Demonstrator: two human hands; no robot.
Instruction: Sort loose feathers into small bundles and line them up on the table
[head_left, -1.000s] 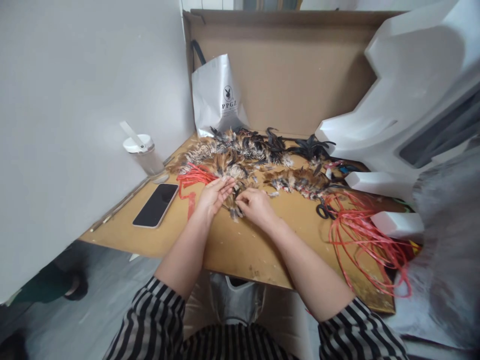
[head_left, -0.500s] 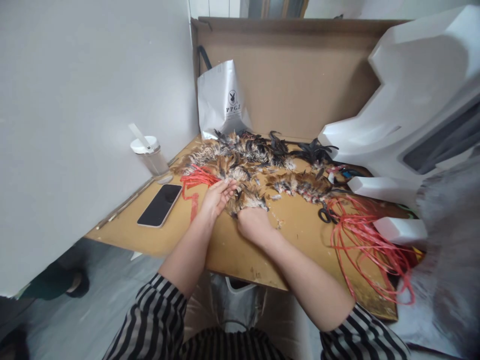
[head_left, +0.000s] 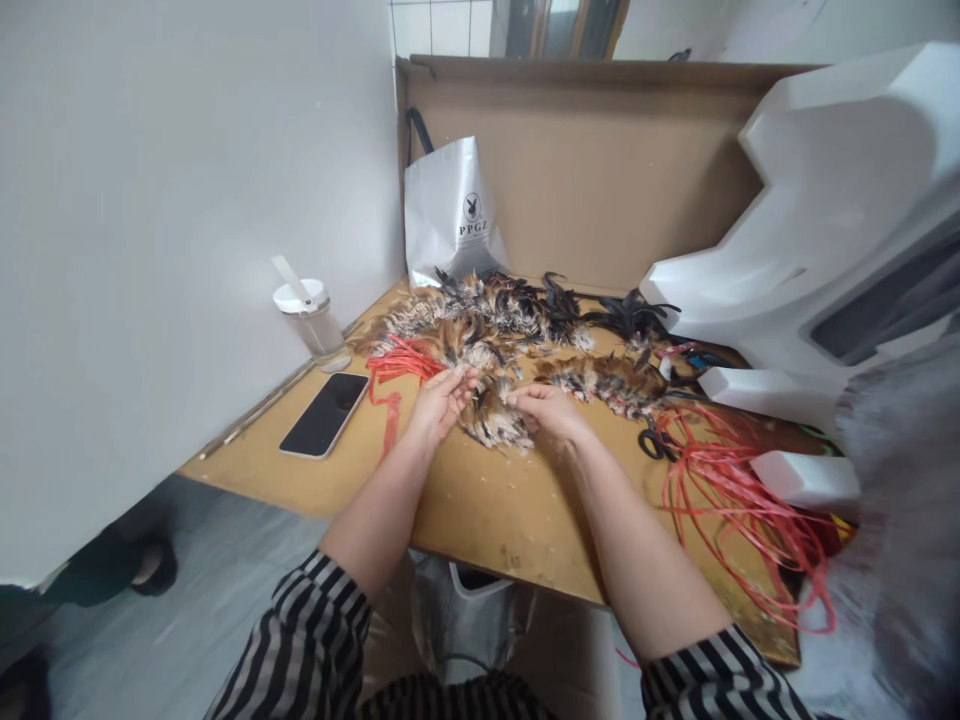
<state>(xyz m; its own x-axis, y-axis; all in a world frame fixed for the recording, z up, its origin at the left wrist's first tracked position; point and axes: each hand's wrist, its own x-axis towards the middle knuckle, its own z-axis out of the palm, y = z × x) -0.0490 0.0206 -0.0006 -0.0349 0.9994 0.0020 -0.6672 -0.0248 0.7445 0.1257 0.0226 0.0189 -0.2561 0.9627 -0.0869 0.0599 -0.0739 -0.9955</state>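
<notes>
A small bundle of brown and cream feathers [head_left: 496,425] lies on the yellow tabletop between my hands. My left hand [head_left: 441,408] is at its upper left, thumb and fingertips pinched together on feathers. From the right, my right hand [head_left: 553,412] pinches at the bundle's upper edge; the tips hide just what is between them. Close behind my left fingers lies a larger row of brown, white and black feathers [head_left: 517,305]. Red plastic strips [head_left: 401,362] lie just left of my left hand. Another strip of brown feathers [head_left: 604,382] rests beyond my right hand.
A phone [head_left: 325,415] and a lidded cup [head_left: 311,322] are at the left by the wall. A silver bag [head_left: 454,215] stands at the back. To the right are black-handled scissors [head_left: 655,443], a tangle of red strips [head_left: 739,500] and white foam pieces [head_left: 806,480].
My right hand has lifted off the front of the feather bundle and moved up and right, uncovering its pale front. My left hand stays nearly in place. The view has tilted slightly.
</notes>
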